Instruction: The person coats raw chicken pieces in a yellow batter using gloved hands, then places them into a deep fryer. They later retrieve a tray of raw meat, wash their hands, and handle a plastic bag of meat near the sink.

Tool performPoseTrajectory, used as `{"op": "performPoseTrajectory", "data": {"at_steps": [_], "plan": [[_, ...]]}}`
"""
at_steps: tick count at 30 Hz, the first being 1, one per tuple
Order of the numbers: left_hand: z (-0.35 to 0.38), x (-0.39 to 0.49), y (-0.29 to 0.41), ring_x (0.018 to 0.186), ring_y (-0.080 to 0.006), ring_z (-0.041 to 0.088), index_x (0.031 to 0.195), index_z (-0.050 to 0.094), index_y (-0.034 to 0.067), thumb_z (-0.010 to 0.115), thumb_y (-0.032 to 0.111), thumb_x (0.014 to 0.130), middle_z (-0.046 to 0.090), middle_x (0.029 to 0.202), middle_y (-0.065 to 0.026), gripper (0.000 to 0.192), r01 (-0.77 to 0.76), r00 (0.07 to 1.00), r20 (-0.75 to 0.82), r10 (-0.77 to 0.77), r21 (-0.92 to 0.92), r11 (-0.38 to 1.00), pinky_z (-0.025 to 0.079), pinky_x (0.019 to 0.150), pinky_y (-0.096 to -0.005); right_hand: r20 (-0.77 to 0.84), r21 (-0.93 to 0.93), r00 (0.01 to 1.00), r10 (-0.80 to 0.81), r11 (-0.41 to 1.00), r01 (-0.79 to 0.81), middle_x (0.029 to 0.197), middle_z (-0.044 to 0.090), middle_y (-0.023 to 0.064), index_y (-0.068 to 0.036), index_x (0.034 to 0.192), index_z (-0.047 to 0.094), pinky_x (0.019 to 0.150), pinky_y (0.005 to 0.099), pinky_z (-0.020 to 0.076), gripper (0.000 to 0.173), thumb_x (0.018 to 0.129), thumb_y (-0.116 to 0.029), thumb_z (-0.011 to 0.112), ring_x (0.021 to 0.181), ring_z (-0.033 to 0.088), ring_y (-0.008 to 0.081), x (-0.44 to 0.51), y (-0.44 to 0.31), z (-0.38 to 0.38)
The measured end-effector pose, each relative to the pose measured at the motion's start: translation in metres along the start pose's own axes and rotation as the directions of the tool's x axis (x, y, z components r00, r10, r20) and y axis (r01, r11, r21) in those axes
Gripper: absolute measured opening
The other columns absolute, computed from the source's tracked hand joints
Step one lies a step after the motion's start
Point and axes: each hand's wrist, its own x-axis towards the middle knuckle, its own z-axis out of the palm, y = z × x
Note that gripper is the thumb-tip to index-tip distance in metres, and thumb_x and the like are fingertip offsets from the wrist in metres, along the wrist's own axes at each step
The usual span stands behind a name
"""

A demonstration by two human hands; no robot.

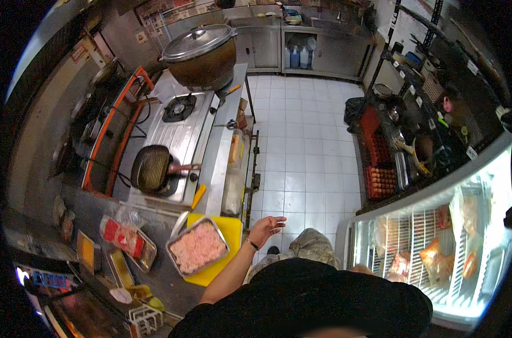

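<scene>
My left hand [268, 230], with a dark bracelet at the wrist, is held in the air with fingers apart and nothing in it. It is just right of a yellow cutting board [232, 236] on the steel counter. On the board rests a metal tray of pink minced meat [198, 247]. A knife with a yellow handle [199, 196] lies behind the board. My right hand is out of view. To the right, a lit refrigerator [416, 236] has bagged food [436, 256] on its wire shelves.
A ridged grill pan [151, 169] sits on the gas stove [175, 139]; a large lidded pot [201, 55] stands beyond. Trays of eggs [382, 181] are on the right shelving. Bagged red food [123, 237] and metal trays [122, 269] are at left. White floor tiles [300, 148] lie ahead.
</scene>
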Motion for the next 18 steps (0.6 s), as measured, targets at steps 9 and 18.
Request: {"op": "performPoseTrajectory", "data": {"at_steps": [9, 18], "plan": [[-0.076, 0.303, 0.127, 0.113, -0.0303, 0.062, 0.065, 0.047, 0.013, 0.05, 0.024, 0.09, 0.066, 0.123, -0.0136, 0.027, 0.051, 0.997, -0.042, -0.06, -0.19, 0.98, 0.048, 0.091, -0.0363, 0.096, -0.054, 0.995, 0.018, 0.998, -0.013, 0.103, 0.067, 0.017, -0.003, 0.107, 0.069, 0.092, 0.0467, 0.0521, 0.044, 0.099, -0.042, 0.051, 0.097, 0.063, 0.0347, 0.061, -0.257, -0.078], [-0.219, 0.481, 0.182, 0.083, -0.024, 0.074, 0.093, 0.062, 0.008, 0.049, 0.032, 0.099, 0.072, 0.111, -0.0083, 0.027, 0.376, 0.664, -0.695, -0.276, -0.009, 0.927, 0.054, 0.053, -0.0272, 0.193, -0.802, 0.726, -0.66, 0.32, 0.504, 0.121, 0.067, 0.0247, 0.002, 0.108, 0.071, 0.099, 0.0499, 0.0496, 0.055, 0.098, -0.046, 0.047, 0.113, 0.062, 0.0435, 0.237, -0.702, -0.356]]}}
